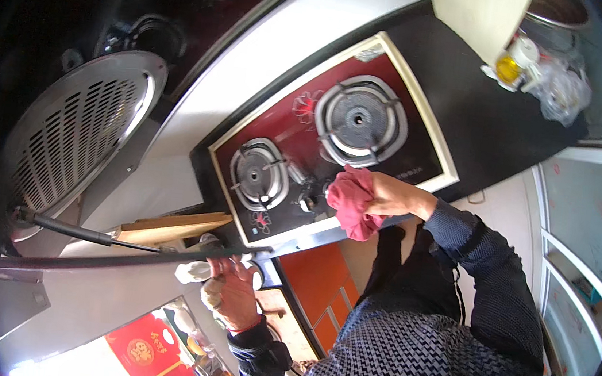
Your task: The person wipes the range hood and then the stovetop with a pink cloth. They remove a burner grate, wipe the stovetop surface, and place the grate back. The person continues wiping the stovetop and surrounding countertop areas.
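My right hand (pixel 399 195) is closed on a bunched pinkish-red cloth (pixel 354 202) over the front edge of a two-burner gas stove (pixel 286 115). The cloth is beside the large burner (pixel 360 120) and covers part of the control area; the small burner (pixel 259 175) is farther left. My left hand (pixel 235 294) is raised at the lower left, palm showing and fingers spread. Its fingertips meet the edge of a dark hinged range-hood panel (pixel 133 261) in this view; whether they touch it cannot be told.
The range hood's slotted metal filter (pixel 87 127) and a gas strut (pixel 81 232) hang at the left. Wooden boards (pixel 176 227) stand beside the stove. A plastic bag (pixel 561 91) and a bottle of yellow liquid (pixel 507 69) sit at the counter's far right. Orange cabinet doors (pixel 313 280) lie below.
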